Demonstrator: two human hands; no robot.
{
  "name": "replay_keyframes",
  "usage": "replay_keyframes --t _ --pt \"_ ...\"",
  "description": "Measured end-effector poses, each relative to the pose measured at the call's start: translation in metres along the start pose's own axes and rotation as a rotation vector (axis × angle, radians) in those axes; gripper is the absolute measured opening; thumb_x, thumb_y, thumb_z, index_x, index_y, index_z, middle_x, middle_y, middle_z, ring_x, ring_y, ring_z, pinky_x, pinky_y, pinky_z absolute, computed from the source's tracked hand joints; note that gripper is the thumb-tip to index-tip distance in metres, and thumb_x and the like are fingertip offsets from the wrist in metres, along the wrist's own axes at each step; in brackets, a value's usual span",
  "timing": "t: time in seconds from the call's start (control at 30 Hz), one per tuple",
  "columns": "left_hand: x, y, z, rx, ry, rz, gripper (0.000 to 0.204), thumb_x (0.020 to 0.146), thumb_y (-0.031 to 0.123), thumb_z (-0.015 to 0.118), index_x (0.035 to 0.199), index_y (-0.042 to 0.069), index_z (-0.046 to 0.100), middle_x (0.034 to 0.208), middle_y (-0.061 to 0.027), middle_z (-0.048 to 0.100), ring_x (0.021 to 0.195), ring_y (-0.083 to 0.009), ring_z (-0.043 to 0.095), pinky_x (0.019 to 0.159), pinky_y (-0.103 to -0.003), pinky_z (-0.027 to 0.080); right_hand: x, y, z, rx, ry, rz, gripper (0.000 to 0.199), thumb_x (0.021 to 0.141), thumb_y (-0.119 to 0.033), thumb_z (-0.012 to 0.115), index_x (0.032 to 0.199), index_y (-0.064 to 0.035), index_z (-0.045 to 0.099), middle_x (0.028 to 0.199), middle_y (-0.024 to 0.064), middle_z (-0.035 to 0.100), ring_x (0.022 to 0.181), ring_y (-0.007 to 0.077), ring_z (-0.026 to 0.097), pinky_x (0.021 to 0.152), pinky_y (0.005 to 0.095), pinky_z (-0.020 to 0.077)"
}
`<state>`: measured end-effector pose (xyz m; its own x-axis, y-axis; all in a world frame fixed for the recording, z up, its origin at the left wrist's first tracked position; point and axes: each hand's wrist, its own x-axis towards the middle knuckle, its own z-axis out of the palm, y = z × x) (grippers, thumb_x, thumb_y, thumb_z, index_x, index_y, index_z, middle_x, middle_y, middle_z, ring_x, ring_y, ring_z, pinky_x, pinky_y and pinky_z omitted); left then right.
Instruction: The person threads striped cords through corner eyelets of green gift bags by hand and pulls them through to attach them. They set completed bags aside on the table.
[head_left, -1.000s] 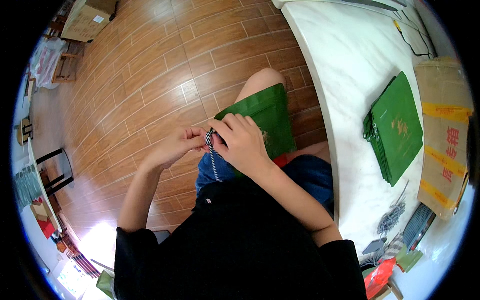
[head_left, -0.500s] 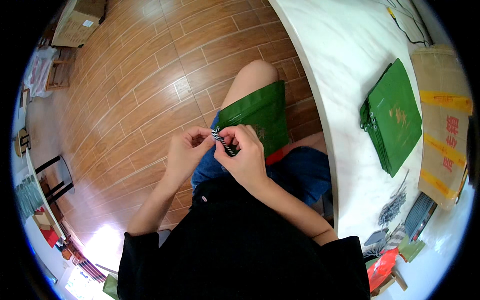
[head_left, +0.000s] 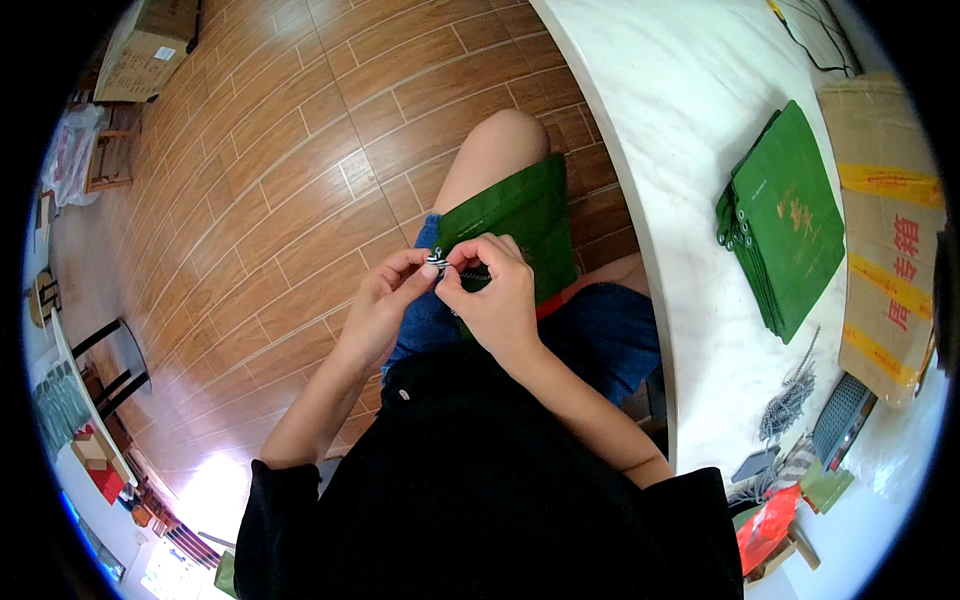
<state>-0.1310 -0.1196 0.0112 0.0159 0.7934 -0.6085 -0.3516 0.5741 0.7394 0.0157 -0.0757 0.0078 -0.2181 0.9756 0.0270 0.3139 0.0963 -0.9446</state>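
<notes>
Cord of twisted black and white strands (head_left: 437,262) sits over the person's lap, at the left edge of a flat dark green bag (head_left: 540,215). The left hand (head_left: 386,292) pinches it narrowly between thumb and fingers; the right hand (head_left: 497,292) pinches it just beside, fingers curled. Whether the cord passes through the bag cannot be told. Small pale print runs near the bag's upper edge.

On the white marble-patterned worktop (head_left: 690,150) to the right lies a stack of similar green bags (head_left: 790,220), its top one bearing a gold emblem and a tiny pale line of print, with metal eyelets along the left side. Beside it, a brown cardboard box (head_left: 868,225) with yellow tape carries large red characters. Nearer lies a tangled bundle of grey cord (head_left: 787,408). Far left, another cardboard box (head_left: 150,62) shows a white label, too small to read.
</notes>
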Motion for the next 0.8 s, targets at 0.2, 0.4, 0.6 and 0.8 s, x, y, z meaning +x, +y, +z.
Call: replay_keyframes --t 0.2,0.4,0.6,0.8 --pt "0.001 0.009 -0.008 -0.234 -0.115 -0.229 0.021 0.092 0.024 0.058 0.104 0.008 0.061 0.097 0.0015 0.061 0.093 -0.0081 0.051 0.086 -0.025 0.037 0.004 0.006 -0.004 0.198 -0.186 0.268 0.009 0.071 -0.003 0.067 0.079 -0.0023 0.062 0.073 0.0038 0.06 0.067 0.0138 0.055 0.061 0.0246 0.0425" --pt "0.004 0.009 -0.008 -0.279 -0.114 -0.33 0.02 0.091 0.031 0.059 0.101 0.014 0.063 0.095 0.0052 0.061 0.088 -0.0061 0.049 0.079 -0.025 0.035 0.005 -0.004 -0.011 0.101 -0.079 0.087 0.015 0.071 0.0 0.068 0.085 -0.0032 0.062 0.078 0.0053 0.062 0.07 0.0159 0.058 0.062 0.0267 0.044" --pt "0.005 0.0 -0.003 -0.284 -0.071 -0.257 0.019 0.09 0.034 0.061 0.094 0.016 0.064 0.09 0.0074 0.06 0.081 -0.0051 0.045 0.075 -0.025 0.033 0.002 -0.001 -0.007 -0.148 0.016 -0.344 0.021 0.067 0.002 0.069 0.086 -0.0013 0.059 0.083 0.0104 0.061 0.075 0.0275 0.058 0.066 0.035 0.0484" --pt "0.002 -0.002 -0.002 -0.098 0.054 -0.157 0.019 0.089 0.028 0.064 0.093 0.009 0.065 0.086 0.0042 0.061 0.078 -0.0055 0.047 0.073 -0.021 0.036 0.001 0.001 -0.003 -0.206 0.007 -0.358 0.022 0.066 0.002 0.069 0.085 -0.0007 0.058 0.081 0.0109 0.06 0.073 0.0275 0.057 0.065 0.0356 0.0482"
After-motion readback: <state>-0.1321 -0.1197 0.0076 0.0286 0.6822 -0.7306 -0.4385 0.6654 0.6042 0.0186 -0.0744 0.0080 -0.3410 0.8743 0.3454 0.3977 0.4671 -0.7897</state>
